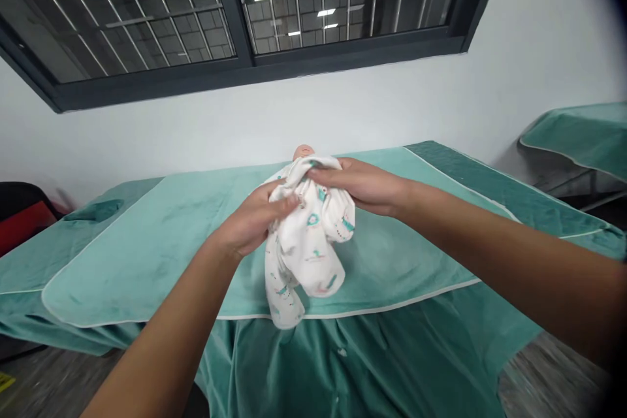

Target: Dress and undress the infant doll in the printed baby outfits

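A baby doll in a white printed romper [306,241] lies on the teal mat [161,241]. Its legs hang toward the front edge, and only the top of its head [304,151] shows behind the cloth. My left hand [252,222] is closed, pinching the romper's fabric at the doll's chest. From the right, my right hand [360,183] grips the bunched fabric near the collar. Both hands hold the garment close together.
The mat with white piping covers a table draped in a darker teal sheet [382,353]. A second teal-covered table [578,134] stands at the right. A red and black object [22,215] sits at the far left. A white wall and a dark barred window [235,6] are behind.
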Tool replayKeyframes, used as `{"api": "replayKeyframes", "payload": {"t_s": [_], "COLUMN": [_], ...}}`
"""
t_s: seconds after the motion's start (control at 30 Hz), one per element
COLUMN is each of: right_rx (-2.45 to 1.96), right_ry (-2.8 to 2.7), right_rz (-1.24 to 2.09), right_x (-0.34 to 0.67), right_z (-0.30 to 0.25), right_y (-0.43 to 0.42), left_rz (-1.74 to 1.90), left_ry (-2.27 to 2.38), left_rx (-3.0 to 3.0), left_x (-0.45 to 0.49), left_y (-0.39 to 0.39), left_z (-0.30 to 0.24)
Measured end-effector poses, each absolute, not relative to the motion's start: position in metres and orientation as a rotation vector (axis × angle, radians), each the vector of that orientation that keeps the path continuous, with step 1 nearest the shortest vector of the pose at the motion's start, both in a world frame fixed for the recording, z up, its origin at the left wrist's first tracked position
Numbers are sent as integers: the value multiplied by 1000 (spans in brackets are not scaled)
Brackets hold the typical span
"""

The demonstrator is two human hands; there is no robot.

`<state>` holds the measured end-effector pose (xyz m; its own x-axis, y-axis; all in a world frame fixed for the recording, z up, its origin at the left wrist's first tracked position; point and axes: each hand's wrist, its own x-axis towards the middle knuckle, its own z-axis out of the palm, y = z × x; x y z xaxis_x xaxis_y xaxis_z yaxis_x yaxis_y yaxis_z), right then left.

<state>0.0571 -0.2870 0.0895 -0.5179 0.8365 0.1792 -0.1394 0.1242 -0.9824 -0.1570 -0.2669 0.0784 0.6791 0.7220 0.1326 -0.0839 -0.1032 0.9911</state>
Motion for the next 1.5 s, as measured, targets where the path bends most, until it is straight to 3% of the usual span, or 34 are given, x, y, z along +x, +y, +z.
{"api": "replayKeyframes", "payload": {"t_s": [0.13,0.33,0.43,0.63,0.7,0.93,1.13,1.37,1.5], "right_rx": [-627,-736,-807,-780,-827,-940,-911,-1102,-1074], "right_ry": [-1361,-1618,-1877,-1384,-1252,-1052,-839,-978,-1202], "right_rz": [1609,1671,1686,1576,1602,1596,1594,1310,1557], "right_x": [54,65,69,73,71,40,25,30,40], "right_z": [77,66,69,65,52,-48,-91,-102,-113], "right_y": [-291,-305,-308,-302,-300,-318,-349,-347,-356], "left_rz": [396,888,935,491,439,919,707,373,398], "left_ry": [550,535,516,524,551,697,702,641,840], "left_rx": [1613,1468,1419,1461,1454,1095,924,1039,1376], "left_x": [-162,-148,-143,-148,-149,-142,-148,-165,-166], "left_y": [-267,-271,-272,-273,-272,-278,-304,-299,-298], "left_z": [71,63,58,53,50,-10,-56,-55,-53]}}
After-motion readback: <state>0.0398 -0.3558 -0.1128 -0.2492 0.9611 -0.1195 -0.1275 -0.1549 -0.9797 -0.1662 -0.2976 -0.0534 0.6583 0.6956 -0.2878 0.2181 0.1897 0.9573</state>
